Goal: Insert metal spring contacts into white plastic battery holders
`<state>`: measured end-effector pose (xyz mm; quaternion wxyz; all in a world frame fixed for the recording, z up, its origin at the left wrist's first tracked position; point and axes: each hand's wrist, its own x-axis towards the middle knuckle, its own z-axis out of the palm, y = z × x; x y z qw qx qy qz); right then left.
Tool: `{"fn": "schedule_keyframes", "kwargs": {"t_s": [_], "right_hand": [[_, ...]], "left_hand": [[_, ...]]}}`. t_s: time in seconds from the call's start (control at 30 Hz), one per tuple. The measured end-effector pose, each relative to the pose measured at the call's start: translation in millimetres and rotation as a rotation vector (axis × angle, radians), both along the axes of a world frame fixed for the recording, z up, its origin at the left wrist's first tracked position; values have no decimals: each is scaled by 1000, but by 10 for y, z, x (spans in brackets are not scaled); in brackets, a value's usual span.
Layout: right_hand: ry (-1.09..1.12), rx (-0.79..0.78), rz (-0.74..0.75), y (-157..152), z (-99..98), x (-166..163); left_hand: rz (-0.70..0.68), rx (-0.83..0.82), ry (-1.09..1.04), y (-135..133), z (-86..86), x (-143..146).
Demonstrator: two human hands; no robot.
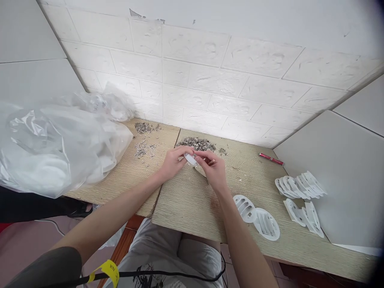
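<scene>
Fingers of the left hand (173, 163) pinch one edge of a white plastic piece (191, 159), tips drawn together with no visible gap. Right hand (215, 172): thumb and forefinger closed on the opposite edge, the other fingers curled. Whether a small metal part also sits between those tips, I cannot tell from where I stand. Piece is held tilted above the wooden tabletop (186, 212), just on the near side of a dark heap of small metal parts (196, 143). A slender dark item lies partly hidden below the right hand; identity unclear.

Left section of bench: two looser scatters of small parts, a farther one (143, 127) and a nearer one (144, 150). Beside them, a large translucent plastic bag (54, 148) with white contents.

Right section: two round white pieces (267, 225) with slotted faces, lying flat and touching or overlapping near the right forearm. Farther right, similar white pieces stand on edge in a longer row (300, 186) and a shorter row (304, 217). Beyond the longer row lies a red pen-like object (271, 159), near the side panel (327, 160).
</scene>
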<state>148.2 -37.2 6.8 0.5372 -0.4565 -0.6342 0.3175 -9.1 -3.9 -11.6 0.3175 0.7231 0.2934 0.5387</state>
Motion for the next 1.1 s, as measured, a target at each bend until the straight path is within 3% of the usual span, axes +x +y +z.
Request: {"fn": "schedule_keyframes", "kwargs": {"t_s": [0.33, 0.6, 0.87, 1.1], "right_hand": [[-32, 7, -37, -25, 32, 18], [-81, 20, -52, -34, 36, 3], [-103, 24, -33, -23, 19, 7], [-14, -94, -78, -24, 13, -6]], "left_hand": [[61, 189, 7, 6, 28, -28], [89, 167, 58, 16, 2, -39], [133, 288, 114, 37, -27, -45], [159, 418, 92, 73, -40, -39]]}}
